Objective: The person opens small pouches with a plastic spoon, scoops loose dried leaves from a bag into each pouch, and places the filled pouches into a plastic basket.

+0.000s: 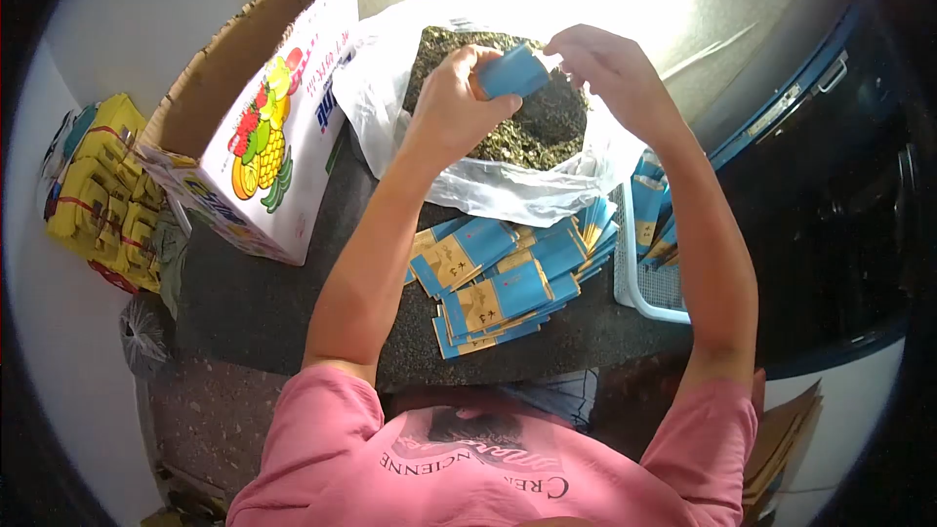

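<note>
My left hand [459,102] is closed round a small blue packet [514,71], held above a plastic bag [376,127] of dried green leaves [517,148]. At the packet's right-hand end, my right hand [607,68] has its fingers drawn together in a pinch. Glare hides what those fingertips hold, if anything. Below the bag, on the dark tabletop, lie several overlapping blue and tan packets [496,301] with dark printed characters. The bag's white translucent edges are spread open around the leaves.
A tall open cardboard carton [293,141] printed with fruit stands left of the bag. On the right, a white plastic basket [652,301] holds more blue packets. Yellow bundles [107,200] are stacked at the far left. A black rounded appliance [830,205] stands at the right.
</note>
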### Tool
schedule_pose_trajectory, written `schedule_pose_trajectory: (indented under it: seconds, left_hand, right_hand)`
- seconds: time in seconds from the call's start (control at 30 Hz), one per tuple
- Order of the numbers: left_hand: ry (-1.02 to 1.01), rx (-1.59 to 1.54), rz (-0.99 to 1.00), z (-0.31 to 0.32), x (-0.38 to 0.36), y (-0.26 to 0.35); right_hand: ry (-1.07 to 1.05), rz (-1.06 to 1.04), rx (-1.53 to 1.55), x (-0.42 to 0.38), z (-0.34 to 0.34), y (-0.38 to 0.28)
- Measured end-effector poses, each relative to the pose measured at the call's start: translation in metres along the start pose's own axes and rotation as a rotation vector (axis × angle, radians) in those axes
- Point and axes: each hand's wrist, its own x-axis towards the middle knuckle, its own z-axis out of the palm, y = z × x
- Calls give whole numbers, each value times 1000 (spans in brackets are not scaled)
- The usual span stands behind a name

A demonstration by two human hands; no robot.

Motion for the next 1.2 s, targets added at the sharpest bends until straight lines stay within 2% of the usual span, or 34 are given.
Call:
schedule_pose_trajectory:
  seconds: [0.07,0.13,0.2,0.23,0.27,0.3,0.37,0.4,0.47,0.6,0.67,0.73,0.8,0.87,0.9,0.93,1.0,1.07,1.17,1.2]
  left_hand:
    - [9,-9,-21,-2,-1,8]
    - [-13,-129,-52,-2,-3,14]
    - [3,-86,-36,-1,-4,18]
    - [18,-39,-11,-1,-4,19]
    - [13,-40,-24,0,-4,18]
    - [3,-24,-11,0,-3,18]
    - [4,18,11,0,-4,22]
    - [3,19,5,0,-5,22]
    - [15,1,26,-1,-3,21]
    - [39,43,52,-9,1,17]
    - [47,114,-11,-13,3,13]
    - [61,84,19,-13,5,3]
    - [49,136,53,-16,6,0]
    - [25,149,41,-15,4,-4]
    - [0,120,43,-14,4,-4]
    - [-21,93,53,-15,6,-4]
    - [-27,152,54,-15,7,-3]
    - [-25,225,4,-14,5,2]
    - [-8,252,42,-13,7,-5]
    - [-6,249,48,-11,9,-7]
  right_hand:
    - [163,-112,-117,-4,-5,-5]
    - [215,-102,-149,-8,-17,1]
    - [300,90,-111,-11,-23,24]
    - [276,183,-121,-13,-22,33]
    - [270,196,-116,-14,-17,53]
    - [201,102,-293,-14,-10,80]
    - [111,199,-328,-10,9,101]
    - [87,395,-182,-5,27,99]
    - [75,562,85,4,55,92]
    - [109,568,339,20,70,96]
    - [72,578,369,18,58,85]
    - [67,521,352,12,39,81]
    - [28,368,462,5,11,109]
    - [68,225,284,-1,-5,97]
    - [131,220,339,-1,-13,96]
    - [131,219,337,3,-17,76]
    - [320,541,472,8,-24,37]
    - [269,514,477,6,-28,34]
    - [193,447,462,8,-26,23]
    - [74,329,346,8,-22,16]
